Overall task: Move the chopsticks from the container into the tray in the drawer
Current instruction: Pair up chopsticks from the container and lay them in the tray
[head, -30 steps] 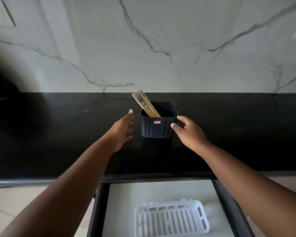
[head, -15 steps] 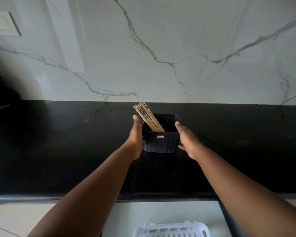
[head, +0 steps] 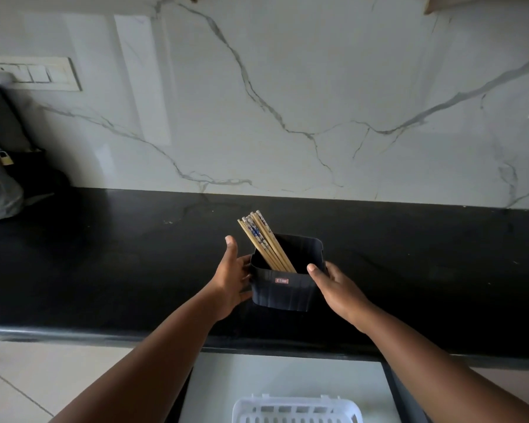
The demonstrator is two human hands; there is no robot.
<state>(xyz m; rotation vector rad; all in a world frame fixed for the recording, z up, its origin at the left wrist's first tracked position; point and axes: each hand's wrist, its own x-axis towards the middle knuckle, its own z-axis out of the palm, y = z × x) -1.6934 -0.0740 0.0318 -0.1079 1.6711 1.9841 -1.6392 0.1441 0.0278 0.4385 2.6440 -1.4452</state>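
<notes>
Both hands clasped the dark ribbed container on the black counter: left hand and right hand on opposite walls. The leaning chopsticks inside could spill if it tipped over the white tray

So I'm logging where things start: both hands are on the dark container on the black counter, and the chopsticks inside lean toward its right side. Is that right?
Not quite. The head view shows the chopsticks leaning toward the left side, their tips sticking out above the left hand. The rest holds: the left hand and right hand are on the dark container on the black counter.
</notes>
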